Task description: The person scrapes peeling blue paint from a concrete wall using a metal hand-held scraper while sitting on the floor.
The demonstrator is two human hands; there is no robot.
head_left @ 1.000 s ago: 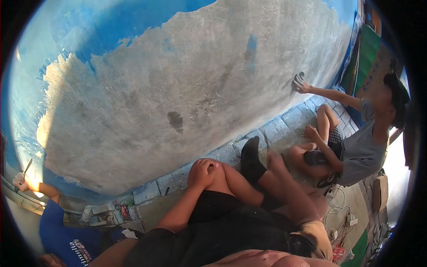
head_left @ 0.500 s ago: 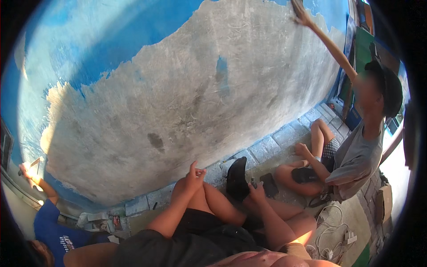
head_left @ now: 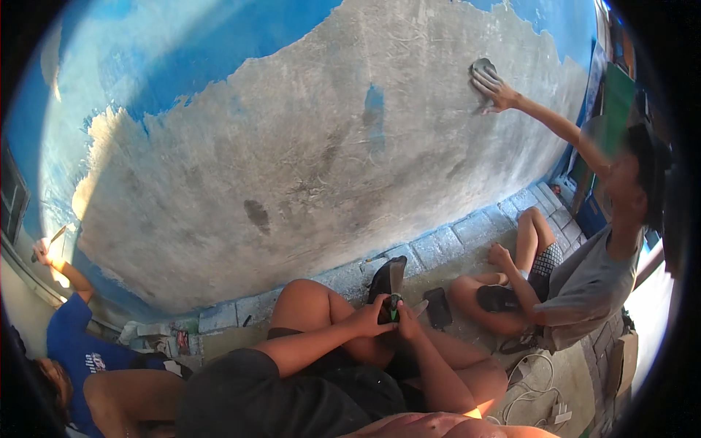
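In front of my crossed legs both hands have come together around a small black-and-green object (head_left: 393,309); its kind is hard to make out. My left hand (head_left: 371,318) is closed on its left side. My right hand (head_left: 410,325) grips it from the right, and a pale, narrow piece (head_left: 420,306) sticks out beside those fingers. Just beyond is a dark shoe (head_left: 387,277) on my foot. Past my knees rises a wall (head_left: 292,168), bare grey cement below and blue paint above with a ragged edge.
At right, a seated person presses a dark grey pad (head_left: 482,67) to the wall. Someone in blue at left holds a scraper (head_left: 55,236) against it. A dark phone-like slab (head_left: 439,307), a white cable (head_left: 527,379) and concrete blocks (head_left: 467,230) lie along the floor.
My left hand has come down from its raised place near my knee to the object in my right hand. The right-hand person's arm has slid down the wall.
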